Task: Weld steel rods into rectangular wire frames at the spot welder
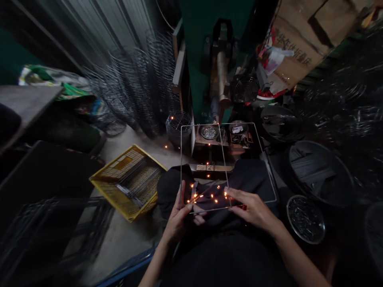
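Note:
A thin rectangular wire frame (181, 155) with a wire bar (223, 157) across its middle lies over my lap, its far edge at the tip of a welding machine (214, 109). My left hand (176, 221) is closed on the near left corner of the frame; thin wire pieces appear to stick out from its fingers. At the near end of the middle bar, my right hand (254, 207) pinches bar and frame edge between thumb and fingers. Orange sparks (212, 196) scatter between the hands and below the weld tip.
A yellow plastic basket (131, 181) holding straight wires stands left. Small metal pieces fill a bowl (209, 132) under the machine and another bowl (305, 219) at right. Stacked wire baskets (134, 83) rise behind. Dark tubs (320, 171) and a cardboard box (302, 44) are on the right.

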### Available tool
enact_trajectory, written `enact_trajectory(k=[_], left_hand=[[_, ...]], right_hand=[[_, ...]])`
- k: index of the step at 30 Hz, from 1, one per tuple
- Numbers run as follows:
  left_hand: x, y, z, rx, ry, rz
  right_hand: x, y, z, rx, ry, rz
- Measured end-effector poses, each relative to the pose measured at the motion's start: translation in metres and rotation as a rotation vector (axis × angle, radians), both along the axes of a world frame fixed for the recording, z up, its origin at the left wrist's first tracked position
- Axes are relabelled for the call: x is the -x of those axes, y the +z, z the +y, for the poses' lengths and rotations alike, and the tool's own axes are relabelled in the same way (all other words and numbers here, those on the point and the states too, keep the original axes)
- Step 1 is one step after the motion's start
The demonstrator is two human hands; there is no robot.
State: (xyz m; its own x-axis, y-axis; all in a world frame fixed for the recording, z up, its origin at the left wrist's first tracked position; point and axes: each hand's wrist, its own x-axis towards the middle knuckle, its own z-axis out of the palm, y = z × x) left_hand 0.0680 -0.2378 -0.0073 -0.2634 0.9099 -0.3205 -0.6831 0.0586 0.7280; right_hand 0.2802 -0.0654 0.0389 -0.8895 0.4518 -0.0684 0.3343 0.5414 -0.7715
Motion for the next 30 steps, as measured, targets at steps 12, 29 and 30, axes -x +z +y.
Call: enact_trajectory(k=[12,29,30], left_hand=[[0.019,-0.005,0.023,-0.025,0.036,0.042],[0.147,0.029,0.222,-0.163,0.111,0.152],[0.149,0.03,0.222,-0.164,0.111,0.156]], right_hand=[[0.016,-0.007,0.025,-0.107,-0.019,-0.02],[0.146,0.014,0.226,-0.498,-0.138,0.092],[0.147,0.013,0.229,-0.495,-0.134,0.102]])
